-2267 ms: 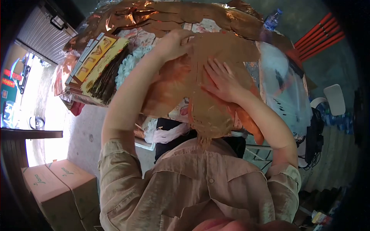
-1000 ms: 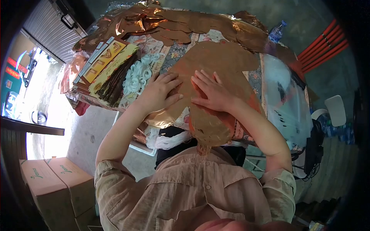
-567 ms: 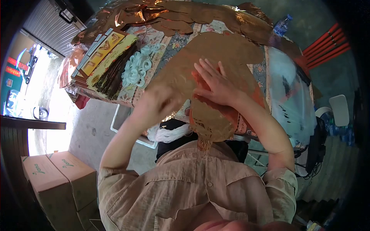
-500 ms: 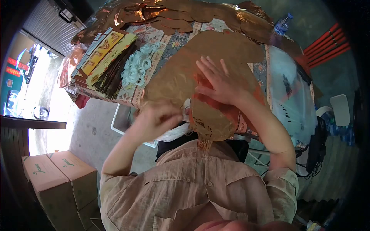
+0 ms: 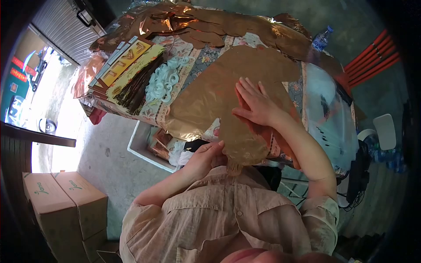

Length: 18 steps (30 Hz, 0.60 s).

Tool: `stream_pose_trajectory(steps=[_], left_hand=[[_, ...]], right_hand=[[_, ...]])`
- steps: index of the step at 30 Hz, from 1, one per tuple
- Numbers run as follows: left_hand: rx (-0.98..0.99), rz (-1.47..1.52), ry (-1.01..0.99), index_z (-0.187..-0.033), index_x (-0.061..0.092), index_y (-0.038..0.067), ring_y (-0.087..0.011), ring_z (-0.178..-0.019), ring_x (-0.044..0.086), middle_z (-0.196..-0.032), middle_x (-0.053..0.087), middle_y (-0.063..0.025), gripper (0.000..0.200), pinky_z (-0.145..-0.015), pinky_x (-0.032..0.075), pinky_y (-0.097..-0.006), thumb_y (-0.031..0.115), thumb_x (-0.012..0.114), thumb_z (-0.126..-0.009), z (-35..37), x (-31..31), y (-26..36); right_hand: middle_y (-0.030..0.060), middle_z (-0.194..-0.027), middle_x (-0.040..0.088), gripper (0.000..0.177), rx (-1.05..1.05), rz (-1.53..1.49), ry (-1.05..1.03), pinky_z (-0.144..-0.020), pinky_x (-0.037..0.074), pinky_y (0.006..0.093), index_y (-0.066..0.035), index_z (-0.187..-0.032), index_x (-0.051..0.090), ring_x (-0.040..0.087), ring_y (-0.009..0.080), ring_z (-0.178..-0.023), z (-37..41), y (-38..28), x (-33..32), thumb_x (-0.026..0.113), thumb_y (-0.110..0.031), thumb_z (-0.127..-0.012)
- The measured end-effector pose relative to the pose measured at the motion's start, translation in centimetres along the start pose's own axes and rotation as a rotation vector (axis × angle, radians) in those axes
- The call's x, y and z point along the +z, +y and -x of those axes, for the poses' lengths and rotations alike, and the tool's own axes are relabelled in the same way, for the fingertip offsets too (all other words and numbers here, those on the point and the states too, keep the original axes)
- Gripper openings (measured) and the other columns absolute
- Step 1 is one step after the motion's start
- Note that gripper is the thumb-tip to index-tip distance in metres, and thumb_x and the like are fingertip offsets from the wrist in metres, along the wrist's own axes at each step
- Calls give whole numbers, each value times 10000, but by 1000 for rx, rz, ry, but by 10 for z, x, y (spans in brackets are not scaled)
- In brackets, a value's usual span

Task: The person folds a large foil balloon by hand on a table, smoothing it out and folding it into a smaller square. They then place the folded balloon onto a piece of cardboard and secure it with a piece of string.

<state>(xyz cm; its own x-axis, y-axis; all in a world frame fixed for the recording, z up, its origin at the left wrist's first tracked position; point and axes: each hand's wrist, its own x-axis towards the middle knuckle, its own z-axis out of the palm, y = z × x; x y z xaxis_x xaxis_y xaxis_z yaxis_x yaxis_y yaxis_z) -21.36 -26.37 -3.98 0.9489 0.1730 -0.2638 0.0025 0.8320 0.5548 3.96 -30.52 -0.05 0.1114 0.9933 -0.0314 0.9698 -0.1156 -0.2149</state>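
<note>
My right hand [image 5: 258, 107] lies flat and spread on the copper foil balloon [image 5: 206, 96]. My left hand [image 5: 205, 157] curls at its lower edge, and I cannot tell its grip.

Strong daylight floods in from the street opening [image 5: 30, 105] at the left, which is blown out to near white. It leaves a soft coppery glare on the foil sheet [image 5: 201, 101] and sharper glints on the crumpled foil [image 5: 171, 22] at the far edge of the worktop [image 5: 209, 55]. The right side sits dim. The fisheye lens bends the edges, a black vignette rings the frame, and the bottom edge is blurred.
</note>
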Motion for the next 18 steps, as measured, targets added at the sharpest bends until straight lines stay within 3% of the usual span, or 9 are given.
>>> stream_pose_trajectory(steps=[3, 13, 18], left_hand=[[-10, 63, 89, -1140, 559, -10, -224, -993, 608, -1112, 618, -117, 341, -893, 477, -362, 274, 448, -988, -4, -3, -5], [-32, 121, 110, -1160, 544, -3, -232, -1026, 597, -1147, 610, -116, 340, -884, 477, -379, 268, 445, -982, -2, -3, 1], [-35, 110, 183, -1127, 564, 21, -174, -904, 598, -1061, 630, -71, 325, -807, 480, -337, 291, 465, -975, -4, 7, 3]], right_hand=[[202, -1510, 186, 847, -8, -4, 0, -1129, 103, 512, -1, -1435, 230, 140, 324, -1417, -1, 0, 3, 541, -539, -859], [202, -1497, 223, 838, -48, -5, 48, -1122, 123, 518, -5, -1423, 265, 180, 334, -1404, -9, -2, 4, 541, -553, -852], [192, -1491, 246, 835, -38, 31, 9, -1119, 135, 516, -14, -1416, 289, 193, 331, -1401, -12, -4, -2, 526, -579, -848]])
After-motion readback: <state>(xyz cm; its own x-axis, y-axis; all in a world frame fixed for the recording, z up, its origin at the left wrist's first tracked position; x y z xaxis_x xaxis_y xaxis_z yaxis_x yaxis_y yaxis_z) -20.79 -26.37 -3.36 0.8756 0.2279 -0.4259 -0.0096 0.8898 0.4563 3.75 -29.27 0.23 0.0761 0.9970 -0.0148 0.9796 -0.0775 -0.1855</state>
